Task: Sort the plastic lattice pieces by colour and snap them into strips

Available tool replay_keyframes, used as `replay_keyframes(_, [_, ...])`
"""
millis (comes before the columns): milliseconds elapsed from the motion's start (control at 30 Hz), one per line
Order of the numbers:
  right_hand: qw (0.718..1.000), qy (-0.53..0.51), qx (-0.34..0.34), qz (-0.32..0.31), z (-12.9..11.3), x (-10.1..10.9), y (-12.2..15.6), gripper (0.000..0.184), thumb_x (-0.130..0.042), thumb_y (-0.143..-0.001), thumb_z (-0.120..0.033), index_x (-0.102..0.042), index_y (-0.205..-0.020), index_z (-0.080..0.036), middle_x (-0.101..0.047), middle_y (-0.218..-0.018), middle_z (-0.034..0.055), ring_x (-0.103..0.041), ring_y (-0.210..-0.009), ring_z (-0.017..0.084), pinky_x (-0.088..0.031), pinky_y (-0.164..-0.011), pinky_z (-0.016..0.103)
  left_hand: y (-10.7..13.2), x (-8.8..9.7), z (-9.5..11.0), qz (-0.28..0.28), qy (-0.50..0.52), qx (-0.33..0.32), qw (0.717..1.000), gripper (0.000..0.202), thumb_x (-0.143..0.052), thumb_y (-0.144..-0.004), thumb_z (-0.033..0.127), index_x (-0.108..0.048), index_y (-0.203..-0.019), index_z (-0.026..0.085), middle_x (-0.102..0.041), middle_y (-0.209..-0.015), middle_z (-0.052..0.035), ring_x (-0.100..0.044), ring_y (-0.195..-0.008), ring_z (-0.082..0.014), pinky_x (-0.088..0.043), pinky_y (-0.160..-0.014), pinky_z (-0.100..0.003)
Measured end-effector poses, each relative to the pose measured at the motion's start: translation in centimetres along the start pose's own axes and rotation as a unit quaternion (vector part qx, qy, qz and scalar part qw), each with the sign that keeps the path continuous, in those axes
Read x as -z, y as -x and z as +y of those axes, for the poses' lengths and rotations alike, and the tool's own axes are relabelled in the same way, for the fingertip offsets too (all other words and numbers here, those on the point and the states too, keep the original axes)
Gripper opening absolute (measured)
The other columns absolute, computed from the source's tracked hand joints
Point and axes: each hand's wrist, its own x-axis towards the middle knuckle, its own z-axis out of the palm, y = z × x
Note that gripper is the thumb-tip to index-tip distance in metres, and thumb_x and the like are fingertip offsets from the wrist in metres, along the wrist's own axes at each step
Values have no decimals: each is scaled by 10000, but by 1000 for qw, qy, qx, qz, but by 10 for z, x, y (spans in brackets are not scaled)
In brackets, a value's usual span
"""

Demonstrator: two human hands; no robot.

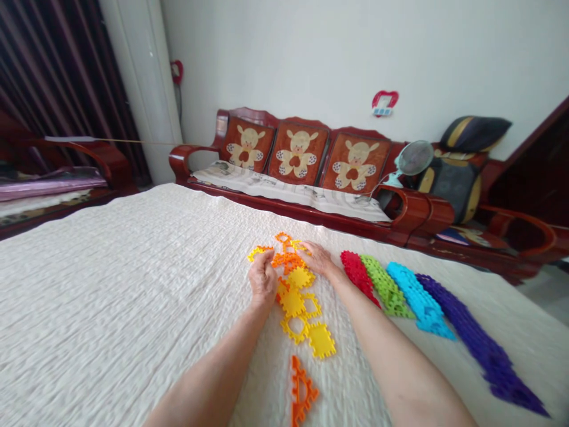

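Note:
My left hand [264, 276] is closed, with yellow and orange interlocking tiles [256, 253] sticking out beyond its fingers. My right hand [316, 260] curls its fingers around the edge of a yellow interlocking tile [295, 244]; the fingertips are partly hidden. Between the hands lie orange tiles [288, 261], and an orange frame tile [283, 237] sits just beyond. Nearer to me, solid yellow tiles [322, 340] and open-centred yellow tiles [295, 327] form a loose, overlapping pile. Closest of all is an orange triangular tile [303, 391], apart from the others.
Right of my right arm, tiles are grouped in red [359, 276], green [386, 286], blue [420, 301] and purple [480, 344] rows. Everything lies on a white quilted cover [111, 296]. Beyond it stand a wooden sofa [284, 204] with bear cushions and a small fan [416, 158].

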Motion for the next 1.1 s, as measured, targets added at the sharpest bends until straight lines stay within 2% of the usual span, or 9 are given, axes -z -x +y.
replay_keyframes(200, [996,-20,81,14,-7,-10,10,374,-474,-902,-404,-645,-1166,-201,-603,-1285,92,-519,-1223,208,-348,-1082,394,0,2,3,36,-34,-57,997,330,-390,-791,136,-659,-976,184,-687,-999,-71,-632,-965,-189,-485,-924,-369])
replay_keyframes(333, [986,-100,134,12,-20,-11,23,352,-475,-899,-394,-653,-1140,-209,-623,-1253,87,-546,-1186,200,-381,-1058,388,-1,4,5,54,-51,-71,995,348,-400,-777,115,-636,-1025,181,-670,-1072,-90,-604,-1045,-210,-450,-984,-400])
replay_keyframes(433, [978,-169,118,19,-31,-9,21,359,-413,-926,-383,-642,-1149,-219,-653,-1197,68,-588,-1121,180,-428,-1006,346,-1,4,7,59,-59,-46,995,354,-403,-785,108,-627,-1048,188,-663,-1096,-92,-585,-1084,-221,-425,-1016,-418])
replay_keyframes(533, [981,-169,83,40,-41,-8,4,356,-404,-923,-348,-630,-1155,-199,-639,-1217,75,-570,-1147,176,-412,-1017,335,-2,3,8,56,-60,-16,997,358,-410,-788,104,-619,-1065,192,-653,-1130,-92,-574,-1115,-225,-409,-1036,-425])
replay_keyframes(667, [992,-96,75,-24,-52,-12,-25,359,-388,-914,-273,-595,-1195,-187,-566,-1328,80,-490,-1242,167,-352,-1063,333,-2,4,7,49,-60,2,997,371,-405,-794,104,-603,-1097,184,-637,-1171,-100,-562,-1144,-224,-395,-1054,-426])
replay_keyframes(767, [994,-72,67,-54,-55,-15,-36,334,-417,-900,-276,-611,-1159,-196,-590,-1295,80,-506,-1215,186,-359,-1047,348,-3,5,6,42,-62,-2,997,372,-403,-800,109,-592,-1114,174,-628,-1183,-110,-553,-1160,-227,-389,-1059,-426])
replay_keyframes(933, [991,-57,81,-85,-58,-13,-29,307,-409,-897,-255,-646,-1085,-212,-651,-1191,59,-558,-1135,186,-385,-1015,339,-4,3,3,45,-55,-11,997,363,-405,-804,123,-587,-1114,179,-624,-1183,-113,-551,-1164,-230,-393,-1054,-432])
replay_keyframes(1100, [984,-92,116,-103,-70,-8,-13,342,-377,-905,-244,-625,-1139,-232,-651,-1199,36,-579,-1113,170,-410,-1000,331,-3,2,-1,53,-50,-20,997,365,-421,-789,136,-593,-1106,190,-629,-1157,-101,-555,-1151,-231,-401,-1045,-431])
